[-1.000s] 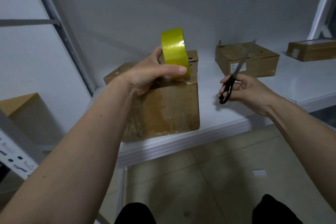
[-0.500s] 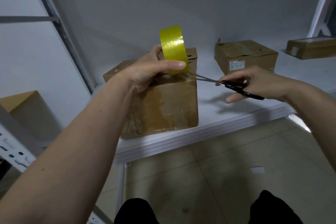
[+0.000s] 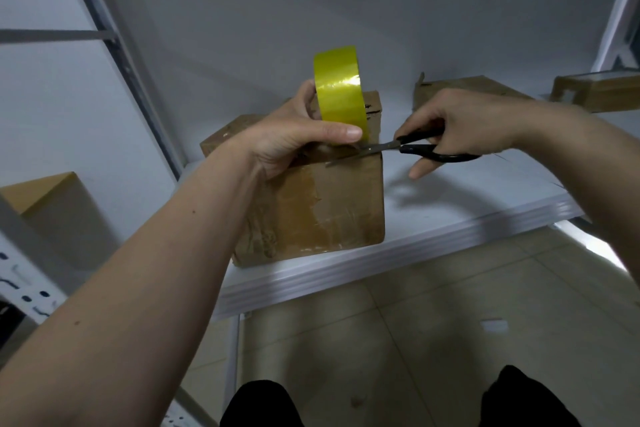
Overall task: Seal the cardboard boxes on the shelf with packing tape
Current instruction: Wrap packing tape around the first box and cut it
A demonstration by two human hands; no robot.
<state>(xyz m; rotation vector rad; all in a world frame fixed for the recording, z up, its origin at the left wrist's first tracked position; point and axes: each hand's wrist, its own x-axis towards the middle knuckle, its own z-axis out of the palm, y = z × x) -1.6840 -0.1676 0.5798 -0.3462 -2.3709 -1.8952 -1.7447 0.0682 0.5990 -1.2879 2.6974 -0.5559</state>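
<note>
A brown cardboard box [image 3: 332, 204] with shiny tape down its front stands at the front of the white shelf [image 3: 433, 218]. My left hand [image 3: 294, 139] grips a roll of yellow packing tape [image 3: 339, 90], held upright on the box's top front edge. My right hand [image 3: 460, 125] holds black-handled scissors [image 3: 415, 149]. Their blades are parted at the stretch of tape just below the roll, at the box's top edge.
A second cardboard box [image 3: 467, 87] sits behind my right hand, and a flat one [image 3: 595, 94] lies at the far right. Another box [image 3: 52, 198] stands on the rack to the left. Grey uprights [image 3: 114, 45] frame the shelf. Tiled floor [image 3: 415, 322] lies below.
My right hand swung the scissors from pointing upward to level and moved left. The blades now reach the tape under the roll. My left hand kept the roll on the box.
</note>
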